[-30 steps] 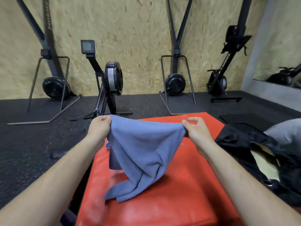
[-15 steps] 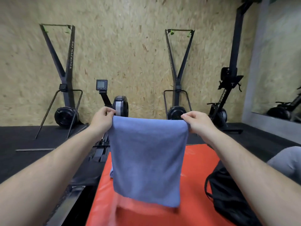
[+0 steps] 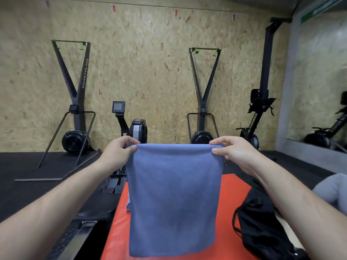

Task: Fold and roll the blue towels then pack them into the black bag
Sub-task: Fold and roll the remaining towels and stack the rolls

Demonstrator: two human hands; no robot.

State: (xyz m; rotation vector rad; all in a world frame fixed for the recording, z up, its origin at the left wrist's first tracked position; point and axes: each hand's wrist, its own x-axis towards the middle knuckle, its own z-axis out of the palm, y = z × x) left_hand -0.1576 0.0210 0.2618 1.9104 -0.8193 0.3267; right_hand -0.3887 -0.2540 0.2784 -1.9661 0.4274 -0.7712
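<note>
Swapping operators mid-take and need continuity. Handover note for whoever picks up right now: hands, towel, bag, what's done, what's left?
Left hand: pinches the top left corner of the towel.
Right hand: pinches the top right corner.
The towel hangs flat, held up over the red mat. Its top edge looks like a fold.
Black bag: on the mat, right of the towel. Cannot tell whether it is open.
Done: perhaps one fold.
Left: finish folding, roll, pack into the bag.
</note>
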